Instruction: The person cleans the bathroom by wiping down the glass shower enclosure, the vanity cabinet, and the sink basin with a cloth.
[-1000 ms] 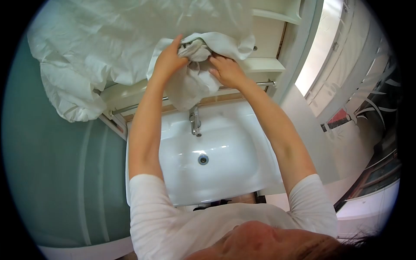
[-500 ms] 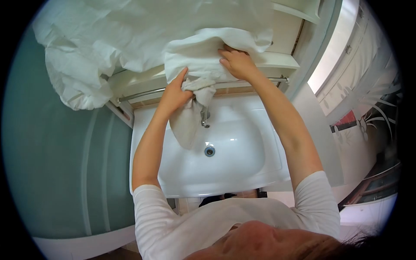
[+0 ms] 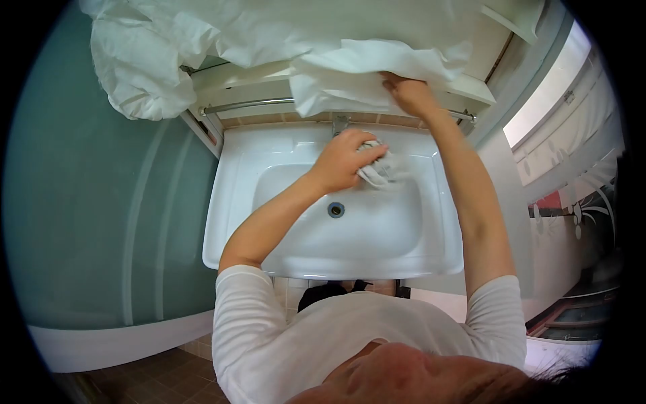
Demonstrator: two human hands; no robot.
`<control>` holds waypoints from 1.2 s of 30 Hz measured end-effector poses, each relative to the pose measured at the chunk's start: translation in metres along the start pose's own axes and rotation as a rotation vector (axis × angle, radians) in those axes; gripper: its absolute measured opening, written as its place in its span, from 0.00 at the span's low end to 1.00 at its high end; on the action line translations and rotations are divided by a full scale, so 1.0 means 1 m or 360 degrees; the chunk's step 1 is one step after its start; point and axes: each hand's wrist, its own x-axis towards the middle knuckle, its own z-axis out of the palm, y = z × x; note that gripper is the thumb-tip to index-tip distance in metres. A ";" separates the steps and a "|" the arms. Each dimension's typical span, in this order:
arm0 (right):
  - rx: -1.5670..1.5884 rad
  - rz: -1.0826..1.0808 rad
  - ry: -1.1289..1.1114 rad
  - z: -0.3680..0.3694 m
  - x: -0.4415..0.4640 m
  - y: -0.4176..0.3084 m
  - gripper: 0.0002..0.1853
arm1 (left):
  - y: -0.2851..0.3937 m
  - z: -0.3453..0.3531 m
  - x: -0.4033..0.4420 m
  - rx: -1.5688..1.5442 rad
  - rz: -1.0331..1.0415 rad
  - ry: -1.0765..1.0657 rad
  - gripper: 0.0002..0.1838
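A bunched greyish cloth [image 3: 378, 168] is gripped in my left hand [image 3: 346, 160], over the white sink [image 3: 269, 244], and its right side is blurred. My right hand [image 3: 409, 95] is at the hanging edge of a large white sheet [image 3: 350, 77], above and to the right of the sink. Some of its fingertips go behind the fold, so its hold is partly hidden. The sheet drapes over the shelf and partly over the metal rail.
A metal rail [image 3: 252, 103] crosses behind the sink, with the faucet [image 3: 341, 123] below it, partly behind my left hand. White shelving [image 3: 464, 87] stands behind. A green glass panel [image 3: 87, 222] is at the left, a patterned glass door [image 3: 538, 155] at the right.
My left hand has carried the greyish cloth down from the white sheet to over the sink. My right hand has stayed at the sheet's edge. The view has shifted.
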 end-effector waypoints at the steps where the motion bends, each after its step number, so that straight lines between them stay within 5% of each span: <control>1: -0.0004 -0.0006 -0.0005 -0.001 0.004 0.010 0.21 | 0.001 0.004 0.001 0.0031 0.0088 -0.0022 0.27; 9: -0.0196 -0.0097 0.0231 -0.033 0.035 0.033 0.20 | -0.012 0.017 -0.005 -0.0035 0.0028 0.0087 0.22; 11: 0.1186 0.0510 0.0336 -0.045 0.046 0.027 0.22 | -0.011 0.018 -0.001 -0.0002 0.0054 0.0021 0.21; 13: 0.1944 0.0876 0.0399 -0.093 0.047 -0.024 0.24 | -0.012 0.016 0.017 0.0186 0.0281 0.0089 0.19; 17: 0.2033 0.0721 0.0405 -0.091 0.078 0.027 0.27 | -0.017 0.018 0.084 0.0343 0.0533 0.0321 0.17; 19: 0.2317 0.0419 -0.0210 -0.111 0.081 0.030 0.49 | -0.021 0.021 0.120 0.0376 0.0564 0.0482 0.17; 20: 0.2309 0.0417 -0.0213 -0.107 0.082 0.026 0.49 | -0.028 0.031 0.131 0.0376 0.0563 0.0491 0.17; 22: 0.2050 0.0686 0.0557 -0.092 0.083 0.010 0.27 | -0.043 0.048 0.145 0.0552 0.0183 0.0349 0.13; 28: 0.1925 0.0825 0.0415 -0.080 0.082 -0.010 0.28 | -0.043 0.012 0.152 0.0340 -0.0549 -0.0073 0.17; 36: 0.2025 0.0771 0.0525 -0.082 0.088 0.004 0.29 | -0.107 -0.089 0.085 0.0615 -0.0655 0.0016 0.15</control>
